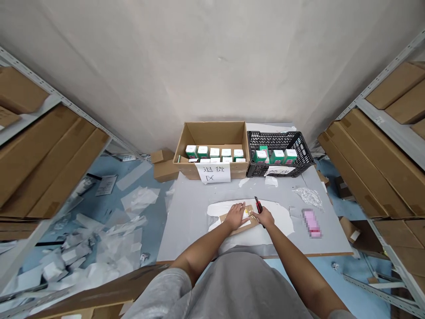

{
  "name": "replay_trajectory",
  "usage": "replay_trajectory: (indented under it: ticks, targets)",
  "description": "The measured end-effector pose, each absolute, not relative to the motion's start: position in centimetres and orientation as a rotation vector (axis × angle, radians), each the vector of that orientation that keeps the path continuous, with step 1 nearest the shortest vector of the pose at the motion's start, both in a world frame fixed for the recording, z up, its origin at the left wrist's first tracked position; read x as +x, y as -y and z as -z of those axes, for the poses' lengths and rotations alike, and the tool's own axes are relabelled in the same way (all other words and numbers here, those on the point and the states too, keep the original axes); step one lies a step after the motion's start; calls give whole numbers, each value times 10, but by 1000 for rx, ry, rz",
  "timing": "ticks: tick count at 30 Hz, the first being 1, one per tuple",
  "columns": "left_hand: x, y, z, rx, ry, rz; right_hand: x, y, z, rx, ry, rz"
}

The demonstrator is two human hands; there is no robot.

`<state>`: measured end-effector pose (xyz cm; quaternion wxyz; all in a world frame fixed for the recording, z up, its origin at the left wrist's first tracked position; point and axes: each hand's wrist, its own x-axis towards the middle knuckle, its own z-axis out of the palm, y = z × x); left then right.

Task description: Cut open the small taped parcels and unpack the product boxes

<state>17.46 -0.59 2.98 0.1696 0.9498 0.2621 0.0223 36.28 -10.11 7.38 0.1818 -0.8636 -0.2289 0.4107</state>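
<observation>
On the table (195, 221), left hand (236, 216) sits flat, fingers open, on a light, stiff cardboard mailer (248, 224), easy to grab by its edges; right hand (264, 217) grips a red box cutter (258, 205).

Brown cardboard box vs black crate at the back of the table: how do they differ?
The brown cardboard box has solid walls; the black plastic crate has mesh walls. The box holds more white-topped cartons; the crate holds fewer green-and-white cartons. Both sit side by side at the grey table's far edge, each with a white paper sign on its front.
</observation>
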Motion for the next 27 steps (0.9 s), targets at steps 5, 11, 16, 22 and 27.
replay_trajectory:
  ticks: [5,11,16,22,27]
  targets:
    - [147,3,-25,2641,-899,86,366,100,-64,-2388,608,-1178]
    - [154,-19,-36,2739,-650,69,361,103,-60,-2297,588,-1238]
    - [165,-24,-52,2767,-625,-25,359,102,-56,-2314,554,-1225]
    - [170,-4,-58,2694,-543,-45,363,85,-50,-2452,548,-1150]
    - [185,3,-53,2626,-661,45,367,88,-42,-2318,536,-1134]
